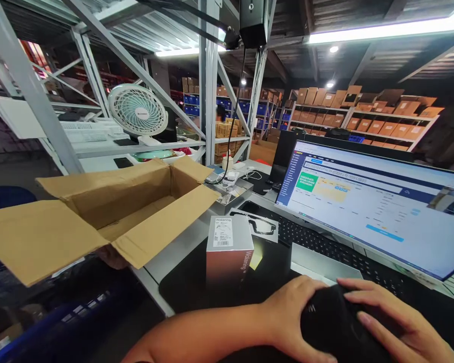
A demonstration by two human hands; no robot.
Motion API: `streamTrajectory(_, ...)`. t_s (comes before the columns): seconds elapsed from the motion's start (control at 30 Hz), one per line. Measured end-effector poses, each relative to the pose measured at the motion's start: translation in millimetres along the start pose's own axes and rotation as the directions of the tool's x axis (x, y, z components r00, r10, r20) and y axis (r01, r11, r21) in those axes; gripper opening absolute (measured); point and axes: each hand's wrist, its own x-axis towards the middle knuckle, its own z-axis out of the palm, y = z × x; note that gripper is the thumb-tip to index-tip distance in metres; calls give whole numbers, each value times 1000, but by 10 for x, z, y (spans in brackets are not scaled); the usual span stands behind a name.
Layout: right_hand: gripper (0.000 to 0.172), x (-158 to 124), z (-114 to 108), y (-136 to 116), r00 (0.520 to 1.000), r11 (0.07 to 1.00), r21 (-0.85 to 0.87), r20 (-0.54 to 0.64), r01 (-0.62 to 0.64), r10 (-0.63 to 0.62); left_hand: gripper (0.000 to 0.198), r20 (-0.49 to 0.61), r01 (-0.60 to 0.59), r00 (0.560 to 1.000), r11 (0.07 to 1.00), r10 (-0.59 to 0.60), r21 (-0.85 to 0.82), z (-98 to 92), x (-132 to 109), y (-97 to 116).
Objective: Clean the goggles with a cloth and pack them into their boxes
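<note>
Both of my hands grip a rounded black case point(335, 325) with a small pale "W" mark on its side. My left hand point(293, 320) wraps round its left side, thumb low and fingers over the top edge. On the other side, the fingers of my right hand point(395, 317) press against its top and right. The lower part of the case runs out of the picture. Just behind it lies a grey-white box part point(321, 264), partly hidden by my hands. A "Wakening" product box point(229, 262) with a label on top stands upright to the left.
A large open cardboard box point(136, 247) with spread flaps is at the left. A leaflet point(270, 234) lies beside the keyboard point(298, 234), under a lit monitor point(355, 201). Behind are a metal tray point(236, 196), a fan point(138, 111) and rack posts point(208, 101).
</note>
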Motion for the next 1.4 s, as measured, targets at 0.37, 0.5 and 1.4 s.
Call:
streamTrajectory(0.37,10,-9,27,-171,996,997,-63,-72,48,-52,101,51,70,995,975,-83,210,64,-43,132)
streamTrajectory(0.5,15,35,158,-299,961,999,27,-275,-24,30,94,48,50,997,981,-59,187,1,-48,159)
streamTrajectory(1.4,26,-422,819,-863,853,850,-127,-45,511,-520,69,-134,359,818,679,-560,-640,-167,121,341)
